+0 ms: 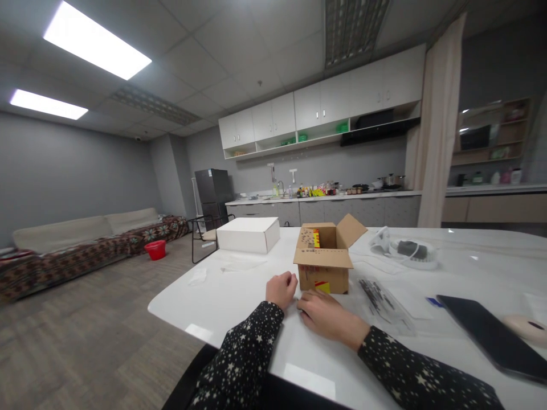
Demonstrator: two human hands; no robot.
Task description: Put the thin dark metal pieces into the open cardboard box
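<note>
My left hand is curled into a loose fist on the white table, by the left front corner of an open cardboard box. Just below that box, my right hand rests palm down, its fingers bent under and close together. Nothing shows in either hand, though the fingertips are partly hidden. The box stands upright with its front and right flaps folded outward; yellow and red tape marks it. Right of my right hand lies a clear plastic bag with dark thin pieces inside.
A closed white box stands at the table's far left. To the right are a white round device with a cable, a dark tablet-like slab and a beige mouse-like object. A red bucket sits on the floor.
</note>
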